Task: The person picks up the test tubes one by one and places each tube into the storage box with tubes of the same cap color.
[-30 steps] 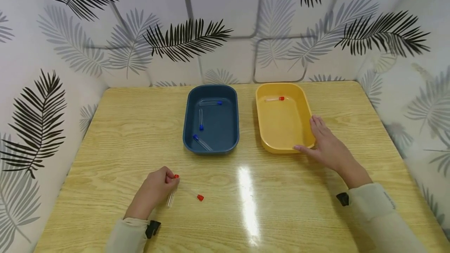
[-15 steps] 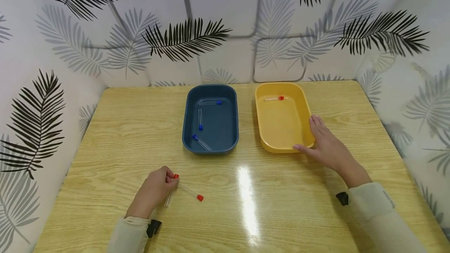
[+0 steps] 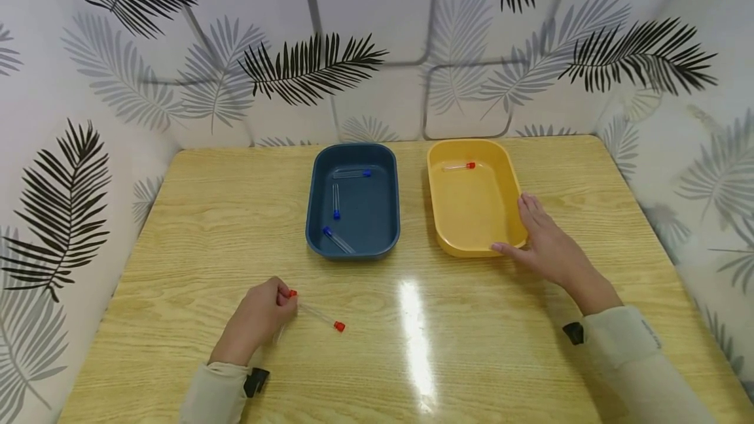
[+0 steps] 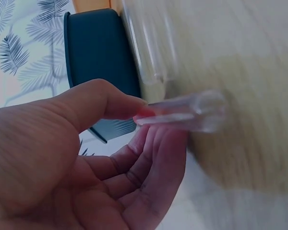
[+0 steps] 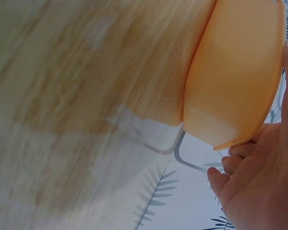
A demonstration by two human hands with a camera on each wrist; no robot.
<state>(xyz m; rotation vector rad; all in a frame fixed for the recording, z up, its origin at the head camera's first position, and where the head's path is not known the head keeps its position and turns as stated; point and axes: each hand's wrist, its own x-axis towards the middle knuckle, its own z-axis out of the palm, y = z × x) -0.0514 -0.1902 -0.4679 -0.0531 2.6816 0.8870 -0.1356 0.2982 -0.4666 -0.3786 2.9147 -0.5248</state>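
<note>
In the head view my left hand (image 3: 254, 320) pinches a red-capped test tube (image 3: 292, 294) at its cap between thumb and fingers. The left wrist view has the clear round end of this test tube (image 4: 192, 112) pointing toward the camera, slightly blurred. A second red-capped test tube (image 3: 318, 313) lies on the table just right of that hand. My right hand (image 3: 552, 248) rests at the near right corner of a yellow tray (image 3: 474, 214), thumb at the front rim and straight fingers along the right side. In the right wrist view, fingers touch the tray's wall (image 5: 230, 72).
Left of the yellow tray stands a dark blue tray (image 3: 374, 211) holding several blue-capped test tubes (image 3: 338, 241). One red-capped test tube (image 3: 459, 167) lies at the back of the yellow tray. A leaf-patterned wall covering (image 3: 377, 103) borders the wooden table (image 3: 206, 214).
The held test tube has tilted, its clear end now mostly behind my left hand. The tube on the table has shifted slightly right. My right hand has not moved.
</note>
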